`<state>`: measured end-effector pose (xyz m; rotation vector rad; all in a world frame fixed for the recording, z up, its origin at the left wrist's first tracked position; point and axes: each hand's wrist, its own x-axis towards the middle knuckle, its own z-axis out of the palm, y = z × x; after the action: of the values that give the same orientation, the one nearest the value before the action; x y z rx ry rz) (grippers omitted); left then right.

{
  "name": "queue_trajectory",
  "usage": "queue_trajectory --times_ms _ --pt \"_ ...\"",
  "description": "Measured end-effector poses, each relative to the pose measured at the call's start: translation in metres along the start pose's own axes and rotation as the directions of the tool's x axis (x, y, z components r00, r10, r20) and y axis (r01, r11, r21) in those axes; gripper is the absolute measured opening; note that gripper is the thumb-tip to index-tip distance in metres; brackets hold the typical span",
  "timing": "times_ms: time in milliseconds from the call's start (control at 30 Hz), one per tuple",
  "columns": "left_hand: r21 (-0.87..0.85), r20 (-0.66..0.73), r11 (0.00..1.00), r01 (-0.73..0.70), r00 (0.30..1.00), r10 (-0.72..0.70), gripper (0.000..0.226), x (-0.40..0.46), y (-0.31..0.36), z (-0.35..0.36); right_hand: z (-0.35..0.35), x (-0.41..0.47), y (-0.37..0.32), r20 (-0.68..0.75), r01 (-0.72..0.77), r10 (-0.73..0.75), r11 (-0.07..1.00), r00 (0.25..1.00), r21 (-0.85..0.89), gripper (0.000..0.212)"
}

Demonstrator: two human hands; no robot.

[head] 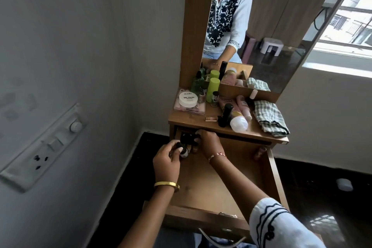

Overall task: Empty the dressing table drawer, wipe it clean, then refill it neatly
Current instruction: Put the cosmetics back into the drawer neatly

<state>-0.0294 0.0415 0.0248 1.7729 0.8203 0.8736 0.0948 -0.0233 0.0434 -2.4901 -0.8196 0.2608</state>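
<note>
A wooden dressing table drawer [211, 185] is seen pulled wide open, viewed from above. Most of its floor is bare wood. At the 11 o'clock corner of the drawer a small cluster of dark-capped bottles [186, 139] remains, and one small item [260, 152] lies against the wall at 2 o'clock.

A small dark-capped bottle [182, 150] is pinched by the left hand [167, 160] beside that cluster. The right hand [208, 142] is curled over the cluster, though what it grasps cannot be told.

On the worktop [181, 118] above, at 12 o'clock, many items are gathered: a white tub of nail polish remover [188, 99], green bottles [212, 89], pink tubes [242, 107] and a folded checked cloth [269, 118] at the right end.

Whether the drawer is nearly emptied or just beginning to be refilled cannot be decided from this view. If emptying is judged, wiping and refilling are left; if refilling, nearly everything on the worktop is yet to be returned.
</note>
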Motion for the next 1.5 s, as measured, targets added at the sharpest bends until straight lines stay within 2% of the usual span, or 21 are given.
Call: queue_trajectory --times_ms 133,267,367,500,700,800,1000,1200,1333,1500 --pt "0.017 0.030 1.000 -0.001 1.000 0.000 0.021 -0.001 -0.001 0.001 -0.005 -0.011 0.004 -0.095 0.020 -0.017 0.999 0.995 0.031 0.026" --pt "0.057 0.097 0.998 -0.036 0.995 0.030 0.022 -0.004 0.001 0.001 -0.011 -0.034 0.005 -0.190 0.052 -0.020 0.985 0.982 0.162 0.017" --pt "0.057 0.157 0.997 -0.046 0.987 0.036 0.024 -0.008 0.005 0.003 -0.016 -0.059 0.002 -0.170 0.083 -0.048 0.976 0.984 0.202 0.018" --pt "0.050 0.242 0.993 -0.107 0.966 0.092 0.025 -0.015 0.012 0.006 -0.017 -0.082 -0.002 -0.122 0.141 -0.127 0.983 0.984 0.119 0.022" --pt "-0.018 0.310 0.998 -0.062 0.948 0.065 0.025 -0.025 0.019 0.010 -0.030 -0.098 0.006 -0.210 0.137 -0.102 0.977 0.972 0.162 0.018" --pt "0.012 0.364 0.994 -0.107 0.927 0.095 0.036 -0.033 0.025 0.015 -0.039 -0.102 0.008 -0.238 0.092 -0.040 0.974 0.970 0.208 0.017" --pt "0.071 0.415 0.968 -0.242 0.889 0.192 0.063 -0.046 0.036 0.027 -0.055 -0.107 0.014 -0.180 0.003 0.036 0.977 0.983 0.212 0.017" --pt "0.073 0.455 0.944 -0.323 0.853 0.256 0.064 -0.055 0.042 0.042 -0.067 -0.106 0.025 -0.117 -0.108 0.118 0.991 0.986 0.084 0.015" --pt "0.075 0.498 0.954 -0.290 0.840 0.216 0.058 -0.060 0.040 0.056 -0.078 -0.110 0.047 -0.090 -0.201 0.203 0.979 0.975 0.033 0.018" --pt "0.068 0.523 0.989 -0.129 0.849 0.075 0.039 -0.064 0.025 0.075 -0.091 -0.127 0.093 -0.068 -0.339 0.332 0.932 0.941 -0.131 0.015"
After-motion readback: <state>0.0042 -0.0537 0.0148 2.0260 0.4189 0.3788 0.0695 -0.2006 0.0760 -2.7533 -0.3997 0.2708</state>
